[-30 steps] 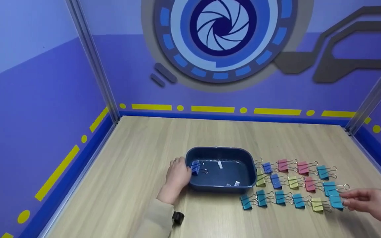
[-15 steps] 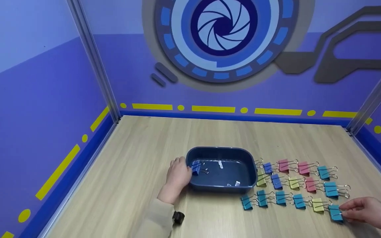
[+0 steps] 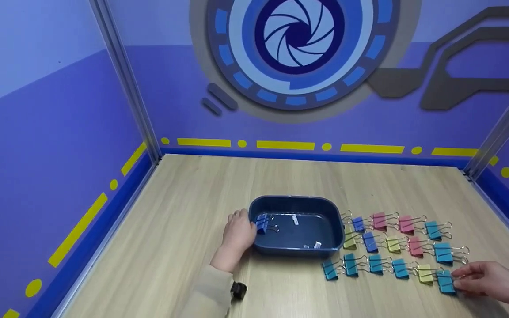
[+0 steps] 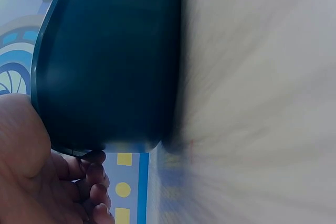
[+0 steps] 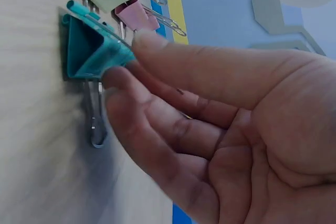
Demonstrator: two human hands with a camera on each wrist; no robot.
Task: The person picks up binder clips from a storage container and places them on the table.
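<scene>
My left hand (image 3: 237, 236) grips the left rim of a dark blue plastic bin (image 3: 296, 252). The left wrist view has the bin's outer wall (image 4: 110, 61) beside the palm, with fingers curled at the rim. Inside the bin, near that hand, lies a blue binder clip (image 3: 262, 224). My right hand (image 3: 486, 280) pinches a teal binder clip (image 3: 446, 282) at the right end of the front row. Seen from the right wrist, thumb and fingertips meet at the clip's upper side, and one wire handle hangs below it.
Three rows of binder clips, teal, yellow, blue and pink, stretch right of the bin; among them are a pink clip (image 3: 415, 247) and a yellow clip (image 3: 424, 274). Small white labels (image 3: 317, 245) lie in the bin. Printed panels (image 3: 281, 128) wall the wooden table.
The right hand has brought the teal clip from against the middle row's end clip toward the front row, then slightly left beside the yellow one. The left hand and bin stay put.
</scene>
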